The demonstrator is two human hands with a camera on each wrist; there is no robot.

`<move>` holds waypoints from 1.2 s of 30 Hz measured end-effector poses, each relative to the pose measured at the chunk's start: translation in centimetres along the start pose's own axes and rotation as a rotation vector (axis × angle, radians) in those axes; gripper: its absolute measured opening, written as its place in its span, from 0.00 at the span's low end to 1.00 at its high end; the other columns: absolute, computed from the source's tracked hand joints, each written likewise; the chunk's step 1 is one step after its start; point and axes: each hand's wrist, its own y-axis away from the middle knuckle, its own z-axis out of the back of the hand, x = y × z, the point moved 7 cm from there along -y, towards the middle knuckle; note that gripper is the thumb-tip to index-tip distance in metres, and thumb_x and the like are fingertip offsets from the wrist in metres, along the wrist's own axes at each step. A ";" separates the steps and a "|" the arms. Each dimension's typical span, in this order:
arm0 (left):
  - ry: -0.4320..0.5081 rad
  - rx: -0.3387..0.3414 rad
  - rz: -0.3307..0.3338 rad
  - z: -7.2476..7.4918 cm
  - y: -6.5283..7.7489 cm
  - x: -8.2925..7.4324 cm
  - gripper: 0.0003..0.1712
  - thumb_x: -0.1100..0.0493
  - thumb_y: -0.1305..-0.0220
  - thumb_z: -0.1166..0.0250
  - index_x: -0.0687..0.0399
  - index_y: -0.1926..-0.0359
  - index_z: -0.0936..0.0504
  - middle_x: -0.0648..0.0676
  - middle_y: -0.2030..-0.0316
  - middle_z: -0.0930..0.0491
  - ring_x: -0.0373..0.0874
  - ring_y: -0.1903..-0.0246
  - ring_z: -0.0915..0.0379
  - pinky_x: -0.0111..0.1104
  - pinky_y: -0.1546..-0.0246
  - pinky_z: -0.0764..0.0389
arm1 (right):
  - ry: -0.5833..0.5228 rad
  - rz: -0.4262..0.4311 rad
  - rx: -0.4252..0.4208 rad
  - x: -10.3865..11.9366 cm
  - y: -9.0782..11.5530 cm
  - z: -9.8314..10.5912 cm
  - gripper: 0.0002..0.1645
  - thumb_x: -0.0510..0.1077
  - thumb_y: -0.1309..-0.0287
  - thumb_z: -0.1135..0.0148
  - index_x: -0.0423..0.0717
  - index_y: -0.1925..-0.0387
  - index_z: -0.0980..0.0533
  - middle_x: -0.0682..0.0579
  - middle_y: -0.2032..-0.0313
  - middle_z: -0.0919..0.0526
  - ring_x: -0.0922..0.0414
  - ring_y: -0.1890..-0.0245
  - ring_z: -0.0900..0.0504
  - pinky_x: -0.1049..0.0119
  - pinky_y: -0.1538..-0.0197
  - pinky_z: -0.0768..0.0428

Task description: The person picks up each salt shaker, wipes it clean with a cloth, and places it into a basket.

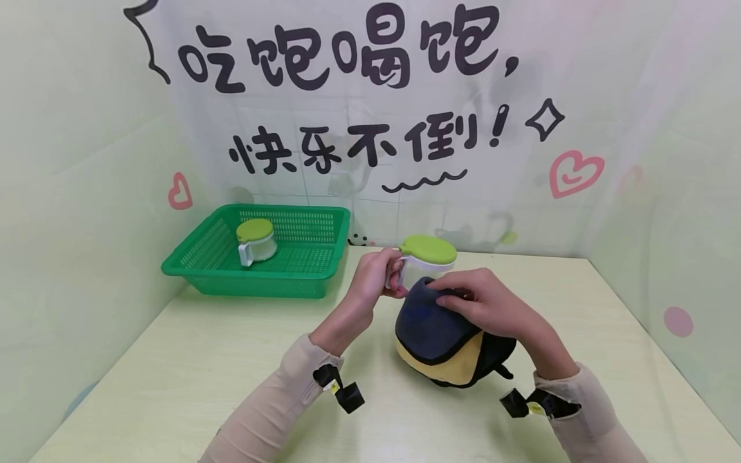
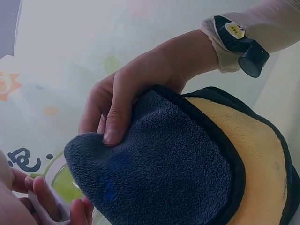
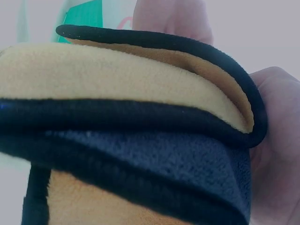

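Observation:
My left hand (image 1: 369, 278) grips the white handle of a clear seasoning jar with a green lid (image 1: 429, 249), held up over the table. A folded towel (image 1: 431, 325), dark blue-grey on one side and yellow on the other with black edging, hangs from my right hand (image 1: 491, 302). Thumb and fingers pinch its upper part, close against the jar. The towel hides the jar's lower body in the head view. In the left wrist view, the towel (image 2: 164, 159) overlaps the jar and shows some bright blue marks.
A green plastic basket (image 1: 260, 284) stands at the back left of the table (image 1: 231, 360). Inside it is a second jar (image 1: 256, 239) with a green lid and white handle. A printed curtain (image 1: 359, 116) closes off the back and sides.

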 end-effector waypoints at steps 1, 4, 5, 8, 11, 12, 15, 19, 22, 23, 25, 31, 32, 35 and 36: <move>0.000 0.000 -0.001 0.0 0.0 0.0 0.18 0.56 0.30 0.52 0.52 0.80 0.33 0.47 0.88 0.34 0.42 0.86 0.24 0.31 0.75 0.16 | -0.002 -0.004 0.001 -0.1 0.0 0.1 0.13 0.34 0.34 0.35 0.45 0.51 0.14 0.50 0.54 0.10 0.58 0.55 0.12 0.65 0.51 0.14; -0.001 0.001 -0.003 0.0 0.0 0.0 0.19 0.56 0.30 0.52 0.52 0.80 0.33 0.47 0.88 0.34 0.42 0.86 0.23 0.32 0.74 0.15 | -0.005 -0.018 0.003 -0.3 0.1 0.4 0.13 0.34 0.35 0.35 0.45 0.51 0.14 0.50 0.54 0.10 0.59 0.54 0.12 0.66 0.51 0.14; -0.002 0.002 -0.004 0.0 0.0 0.0 0.19 0.56 0.30 0.52 0.52 0.81 0.33 0.47 0.88 0.34 0.42 0.86 0.23 0.32 0.74 0.15 | -0.005 -0.022 0.003 -0.4 0.2 0.5 0.13 0.34 0.35 0.35 0.45 0.51 0.13 0.50 0.54 0.10 0.60 0.54 0.13 0.66 0.51 0.14; -0.004 -0.006 -0.005 0.0 -0.1 0.0 0.19 0.56 0.30 0.52 0.52 0.81 0.33 0.47 0.88 0.34 0.42 0.86 0.23 0.32 0.74 0.15 | -0.017 -0.046 0.004 -0.8 0.3 0.7 0.13 0.34 0.35 0.35 0.45 0.52 0.13 0.49 0.54 0.10 0.64 0.55 0.14 0.67 0.52 0.14; -0.008 -0.019 -0.003 0.1 -0.1 -0.1 0.18 0.57 0.31 0.52 0.51 0.81 0.33 0.47 0.88 0.35 0.42 0.86 0.22 0.32 0.75 0.16 | -0.034 -0.075 0.009 -1.4 0.5 1.0 0.13 0.33 0.34 0.35 0.45 0.52 0.13 0.49 0.53 0.10 0.66 0.55 0.15 0.68 0.53 0.14; -0.009 -0.024 -0.002 0.2 -0.1 -0.1 0.18 0.57 0.32 0.52 0.51 0.81 0.33 0.47 0.89 0.35 0.42 0.86 0.22 0.32 0.75 0.16 | -0.040 -0.089 0.011 -1.7 0.5 1.1 0.13 0.34 0.35 0.35 0.45 0.52 0.13 0.49 0.54 0.10 0.67 0.55 0.15 0.68 0.53 0.15; -0.009 -0.028 0.005 0.2 0.0 -0.1 0.18 0.57 0.32 0.52 0.51 0.81 0.34 0.47 0.89 0.35 0.43 0.85 0.22 0.31 0.75 0.17 | -0.049 -0.128 0.020 -2.3 0.7 1.5 0.12 0.34 0.35 0.35 0.45 0.51 0.13 0.49 0.54 0.10 0.68 0.56 0.16 0.68 0.53 0.15; -0.006 -0.030 0.013 0.3 0.0 -0.1 0.18 0.57 0.32 0.52 0.52 0.81 0.34 0.47 0.88 0.35 0.43 0.86 0.22 0.32 0.75 0.17 | -0.049 -0.187 0.019 -3.3 1.1 2.3 0.12 0.35 0.35 0.34 0.45 0.51 0.13 0.48 0.55 0.10 0.66 0.60 0.16 0.69 0.54 0.16; -0.003 -0.034 0.013 0.4 0.0 -0.1 0.18 0.57 0.32 0.51 0.52 0.81 0.34 0.47 0.88 0.35 0.43 0.86 0.23 0.31 0.75 0.17 | -0.029 -0.219 0.003 -4.1 1.4 2.9 0.12 0.35 0.35 0.34 0.44 0.52 0.13 0.47 0.55 0.10 0.65 0.63 0.16 0.70 0.56 0.17; -0.002 -0.033 0.013 0.4 0.0 -0.1 0.18 0.57 0.32 0.51 0.52 0.81 0.34 0.47 0.89 0.36 0.43 0.86 0.23 0.31 0.75 0.17 | -0.017 -0.229 -0.002 -4.3 1.5 3.1 0.12 0.36 0.35 0.34 0.44 0.52 0.13 0.47 0.55 0.10 0.65 0.64 0.17 0.71 0.56 0.18; 0.004 -0.025 0.015 0.3 0.0 -0.1 0.18 0.57 0.33 0.51 0.52 0.82 0.34 0.47 0.89 0.36 0.43 0.86 0.23 0.31 0.75 0.18 | 0.008 -0.245 -0.009 -4.8 1.6 3.4 0.12 0.36 0.34 0.35 0.44 0.52 0.13 0.47 0.55 0.10 0.66 0.64 0.17 0.71 0.56 0.19; 0.009 0.003 0.014 0.0 0.0 0.1 0.19 0.57 0.33 0.52 0.52 0.83 0.35 0.48 0.89 0.36 0.44 0.86 0.23 0.32 0.74 0.18 | 0.044 -0.279 -0.025 -5.8 1.7 3.6 0.13 0.35 0.34 0.36 0.42 0.50 0.14 0.45 0.53 0.11 0.66 0.64 0.18 0.71 0.56 0.19; 0.011 0.004 0.012 0.0 0.0 0.1 0.19 0.56 0.33 0.52 0.52 0.83 0.36 0.48 0.88 0.36 0.44 0.86 0.23 0.32 0.74 0.18 | 0.048 -0.282 -0.029 -5.9 1.7 3.7 0.13 0.35 0.34 0.36 0.42 0.50 0.14 0.45 0.53 0.11 0.65 0.63 0.17 0.71 0.55 0.18; 0.024 0.011 0.007 0.0 -0.1 0.2 0.20 0.56 0.32 0.52 0.53 0.83 0.37 0.48 0.88 0.37 0.44 0.86 0.24 0.32 0.74 0.18 | 0.069 -0.289 -0.041 -6.0 1.6 3.7 0.13 0.35 0.34 0.36 0.42 0.49 0.15 0.45 0.53 0.11 0.63 0.61 0.17 0.70 0.54 0.18; 0.028 0.016 0.007 -0.1 -0.1 0.2 0.20 0.56 0.32 0.52 0.53 0.83 0.38 0.48 0.89 0.38 0.44 0.86 0.24 0.32 0.74 0.18 | 0.074 -0.291 -0.044 -6.0 1.6 3.7 0.13 0.36 0.34 0.36 0.42 0.49 0.15 0.45 0.52 0.11 0.62 0.60 0.16 0.70 0.54 0.18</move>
